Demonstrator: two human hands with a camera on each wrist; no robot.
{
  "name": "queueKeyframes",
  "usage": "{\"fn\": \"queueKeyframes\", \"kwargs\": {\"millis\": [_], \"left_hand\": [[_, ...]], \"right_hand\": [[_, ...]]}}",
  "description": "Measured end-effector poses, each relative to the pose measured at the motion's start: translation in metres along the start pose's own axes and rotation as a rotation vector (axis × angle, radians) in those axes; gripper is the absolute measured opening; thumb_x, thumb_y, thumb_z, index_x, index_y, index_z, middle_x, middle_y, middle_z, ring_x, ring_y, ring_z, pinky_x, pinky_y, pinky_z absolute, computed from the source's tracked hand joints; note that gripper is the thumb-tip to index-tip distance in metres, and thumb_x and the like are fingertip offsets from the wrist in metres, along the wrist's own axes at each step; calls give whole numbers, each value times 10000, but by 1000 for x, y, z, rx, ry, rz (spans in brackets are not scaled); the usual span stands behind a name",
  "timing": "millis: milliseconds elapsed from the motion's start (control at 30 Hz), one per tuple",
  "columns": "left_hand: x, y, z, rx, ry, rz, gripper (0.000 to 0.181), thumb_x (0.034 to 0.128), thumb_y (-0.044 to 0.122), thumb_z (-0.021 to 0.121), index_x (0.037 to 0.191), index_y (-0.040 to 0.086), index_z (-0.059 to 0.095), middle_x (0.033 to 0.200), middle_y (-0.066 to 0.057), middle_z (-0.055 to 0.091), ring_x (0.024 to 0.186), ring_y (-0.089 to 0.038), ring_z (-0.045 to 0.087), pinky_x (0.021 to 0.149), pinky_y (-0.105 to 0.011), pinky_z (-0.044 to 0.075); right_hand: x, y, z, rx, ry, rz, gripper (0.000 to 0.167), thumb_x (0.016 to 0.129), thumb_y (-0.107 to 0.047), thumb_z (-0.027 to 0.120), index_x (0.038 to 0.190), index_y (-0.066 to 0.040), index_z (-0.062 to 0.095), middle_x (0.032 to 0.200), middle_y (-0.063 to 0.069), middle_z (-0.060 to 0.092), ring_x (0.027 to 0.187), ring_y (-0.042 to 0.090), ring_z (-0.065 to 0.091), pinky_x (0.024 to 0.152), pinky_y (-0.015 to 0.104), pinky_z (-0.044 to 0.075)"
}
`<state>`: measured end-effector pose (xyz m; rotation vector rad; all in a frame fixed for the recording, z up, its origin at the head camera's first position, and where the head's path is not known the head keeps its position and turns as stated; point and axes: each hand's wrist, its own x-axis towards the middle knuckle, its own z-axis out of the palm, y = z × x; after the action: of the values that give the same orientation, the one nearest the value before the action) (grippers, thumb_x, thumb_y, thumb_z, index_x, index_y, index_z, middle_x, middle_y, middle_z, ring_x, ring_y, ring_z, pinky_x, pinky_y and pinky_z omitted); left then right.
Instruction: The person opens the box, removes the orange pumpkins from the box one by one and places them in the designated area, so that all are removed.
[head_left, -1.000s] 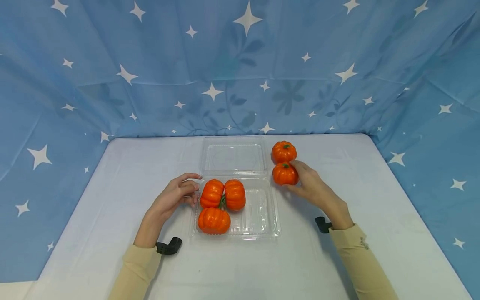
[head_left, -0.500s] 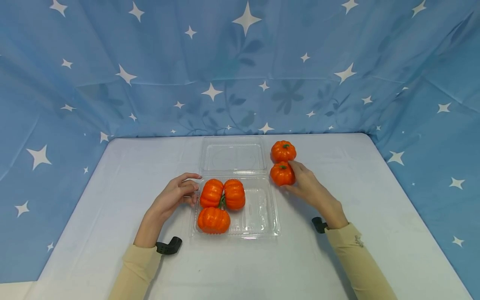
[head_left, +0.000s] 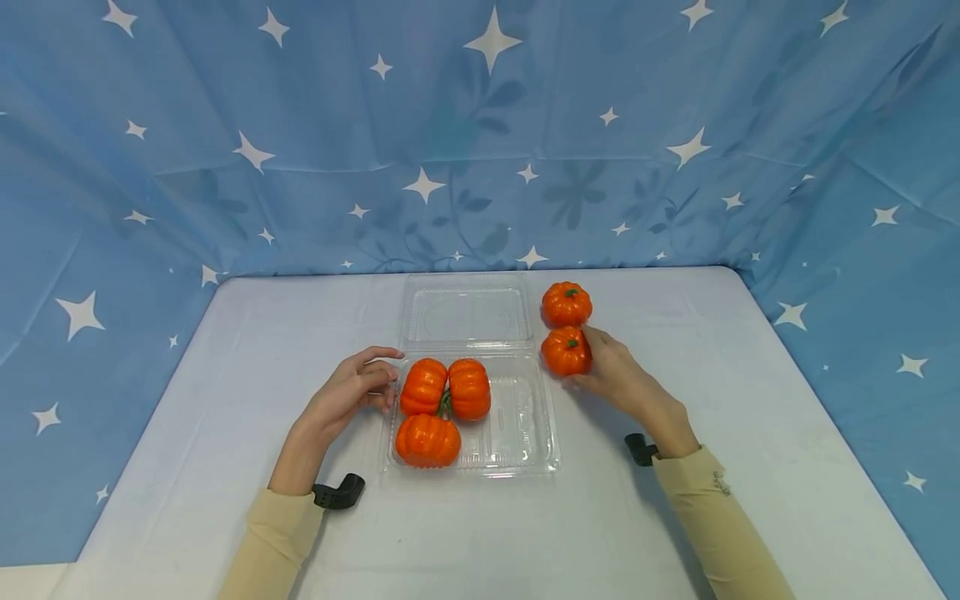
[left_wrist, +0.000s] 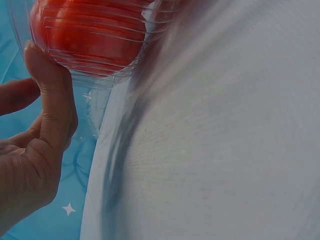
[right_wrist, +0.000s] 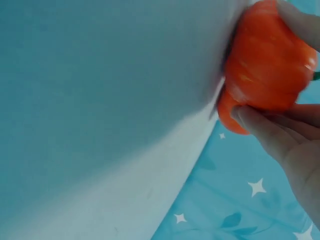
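Note:
My right hand (head_left: 626,379) grips the nearer of two orange pumpkins (head_left: 566,351), right of the clear plastic box (head_left: 517,417); thumb and fingers lie on opposite sides of it in the right wrist view. The other pumpkin (head_left: 567,304) sits just behind it. Three more pumpkins stand in the box's left part: one at the back left (head_left: 423,387), one beside it (head_left: 470,389) and one in front (head_left: 428,442). At the box's left wall, my left hand (head_left: 345,396) rests with relaxed fingers, a fingertip touching the plastic in the left wrist view.
The box's clear lid (head_left: 468,312) lies folded back behind it on the white table (head_left: 480,542). A blue curtain with white stars (head_left: 300,217) hangs around the table's back and sides. Each wrist wears a black camera.
The gripped pumpkin and my right hand have shifted slightly left, with the pumpkin also a touch nearer the front than half a second ago. My left hand stays in place.

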<state>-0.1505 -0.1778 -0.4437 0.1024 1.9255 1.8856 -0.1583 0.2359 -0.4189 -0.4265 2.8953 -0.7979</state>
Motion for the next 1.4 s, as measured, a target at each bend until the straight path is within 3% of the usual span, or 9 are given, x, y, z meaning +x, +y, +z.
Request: {"fn": "queueKeyframes", "kwargs": {"millis": [200,500,733,1033,1300,1400], "left_hand": [[-2,0,1,-5,0,0,427,1028,47,488,1438,-58,433,821,-48,608,645,-155,577,622,-274,566],[-3,-2,0,-4,2,-2,435,1026,47,490,1441,-66,426,824,-52,608,646,-156,579,619,-269,567],[-3,-3,-1,2,5,-6,434,1030,57,494,1443,-60,431,834,-55,612,648,-156,582,620,-271,571],[-1,-2,0,5,8,-2,429,1033,60,493,1444,-51,443,827,-52,621,648,-153,585,622,-272,571],[-4,-2,-1,10,25,-2,424,1039,70,507,1442,-47,442,826,-46,617,654,-152,585,634,-274,571],[-1,-1,0,15,19,-1,424,1040,70,504,1444,-47,442,830,-52,619,652,-153,584,632,-273,573]], "right_hand": [[-3,-3,-6,-9,-46,76,801,888,-120,803,1485,171,355,1469,377,460,1342,519,484,1093,624,434],[-3,-8,0,21,-1,81,731,879,-97,811,1444,148,417,1370,346,551,1247,475,560,1053,615,479],[-6,-11,-2,-16,-1,99,804,889,-142,812,1495,139,366,1441,354,497,1299,492,527,1075,621,455],[-13,-18,-9,-176,139,-44,684,862,-131,827,1418,108,507,1373,331,579,1217,496,596,993,608,520],[-13,-30,-10,-138,208,-164,562,851,-123,843,1326,67,610,1272,255,656,1145,411,637,948,541,564],[-13,-36,-12,-121,192,-191,540,852,-121,843,1318,35,621,1282,244,650,1167,408,627,972,551,552]]}}
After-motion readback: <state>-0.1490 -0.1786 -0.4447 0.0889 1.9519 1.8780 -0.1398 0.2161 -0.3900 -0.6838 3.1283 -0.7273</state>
